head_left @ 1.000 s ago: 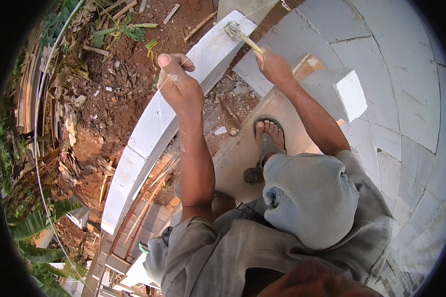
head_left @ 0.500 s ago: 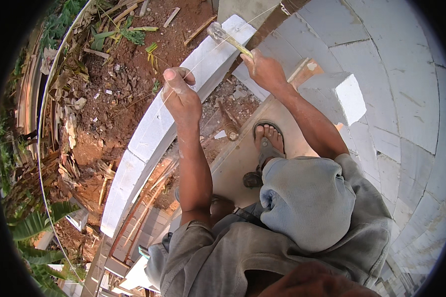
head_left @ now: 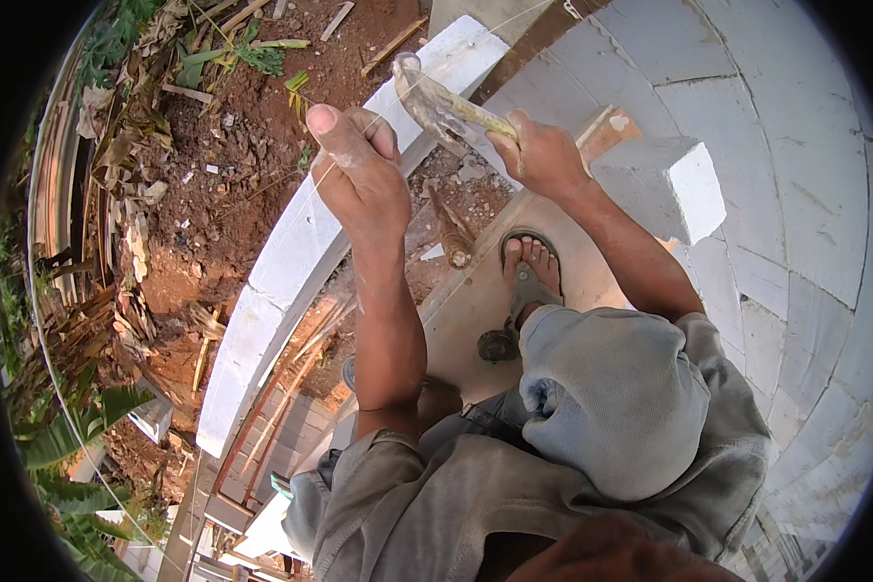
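Observation:
My left hand [head_left: 364,179] is closed above the white block wall [head_left: 286,262], thumb raised and fingers curled. A thin string [head_left: 327,173] passes through those curled fingers. My right hand [head_left: 543,155] grips the light handle of a hammer [head_left: 435,102]. Its worn, pale-spattered metal head hangs over the top of the wall, close to my left hand, and does not plainly touch the blocks.
I stand on a board [head_left: 475,320] between the low wall and a tall wall of grey-white blocks [head_left: 795,175]. A cut white block [head_left: 694,194] juts out at right. Reddish soil [head_left: 233,194] with debris lies left. A wooden stake [head_left: 451,238] is near my foot.
The hammer has swung down and left, its head now nearer my left hand. My left hand has risen slightly and turned, still closed on the string. The whole view has shifted a little.

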`<state>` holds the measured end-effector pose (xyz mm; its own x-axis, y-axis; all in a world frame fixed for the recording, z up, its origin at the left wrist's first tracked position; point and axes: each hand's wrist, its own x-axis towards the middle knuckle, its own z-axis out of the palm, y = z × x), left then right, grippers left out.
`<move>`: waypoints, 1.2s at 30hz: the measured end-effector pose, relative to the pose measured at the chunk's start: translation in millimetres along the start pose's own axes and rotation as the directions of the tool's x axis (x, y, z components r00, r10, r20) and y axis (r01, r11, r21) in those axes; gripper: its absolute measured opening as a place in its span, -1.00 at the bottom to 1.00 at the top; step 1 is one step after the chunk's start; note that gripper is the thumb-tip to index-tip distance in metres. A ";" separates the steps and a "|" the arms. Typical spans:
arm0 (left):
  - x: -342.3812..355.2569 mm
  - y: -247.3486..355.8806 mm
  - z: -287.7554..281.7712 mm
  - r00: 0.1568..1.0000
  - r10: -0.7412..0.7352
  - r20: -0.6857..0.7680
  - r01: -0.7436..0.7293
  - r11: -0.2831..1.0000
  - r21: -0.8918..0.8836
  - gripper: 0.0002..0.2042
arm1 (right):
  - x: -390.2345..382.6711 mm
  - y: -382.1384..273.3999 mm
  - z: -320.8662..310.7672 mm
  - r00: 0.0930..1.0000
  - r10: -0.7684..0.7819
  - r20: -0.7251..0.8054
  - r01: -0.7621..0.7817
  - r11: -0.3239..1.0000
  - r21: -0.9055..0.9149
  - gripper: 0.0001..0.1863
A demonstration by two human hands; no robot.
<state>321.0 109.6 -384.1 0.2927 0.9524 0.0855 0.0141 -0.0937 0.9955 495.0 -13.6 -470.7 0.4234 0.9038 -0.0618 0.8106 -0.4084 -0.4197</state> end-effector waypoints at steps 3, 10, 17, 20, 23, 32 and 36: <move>8.7 0.0 9.6 1.000 0.005 -0.019 -0.006 0.999 -0.035 -0.30 | 16.4 43.5 12.2 0.994 0.110 -0.017 -0.111 0.989 -0.101 -0.52; 21.2 2.3 0.5 0.998 0.042 -0.047 -0.042 0.999 0.014 -0.30 | 2.6 -6.6 5.2 0.994 -0.090 -0.056 0.093 0.995 0.045 -0.52; 19.4 0.1 10.2 0.997 -0.024 -0.079 0.021 0.999 -0.039 -0.31 | 30.5 36.6 20.7 0.966 0.253 0.048 -0.249 0.965 -0.088 -0.59; 20.0 -6.2 -2.4 0.998 0.041 -0.043 -0.038 0.997 0.069 -0.32 | 2.8 -10.4 9.0 0.994 0.051 0.098 -0.051 0.999 -0.006 -0.59; 18.8 2.8 3.3 0.993 0.091 -0.080 -0.083 0.991 0.102 -0.33 | -3.6 -4.5 3.2 0.977 -0.210 -0.045 0.212 0.975 0.065 -0.58; 23.0 -2.4 5.6 0.983 0.138 -0.123 -0.121 0.983 0.135 -0.33 | 6.8 9.2 13.7 0.997 0.025 0.068 -0.024 1.000 -0.013 -0.52; 19.9 -3.6 -1.1 0.985 0.143 -0.101 -0.124 0.977 0.173 -0.34 | -7.3 10.2 4.9 0.951 -0.293 -0.099 0.300 0.951 0.071 -0.58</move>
<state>325.6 129.2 -386.0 0.1940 0.9535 0.2307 0.1428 -0.2602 0.9549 498.2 -23.7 -479.0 0.2053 0.9665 0.1543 0.8697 -0.1079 -0.4817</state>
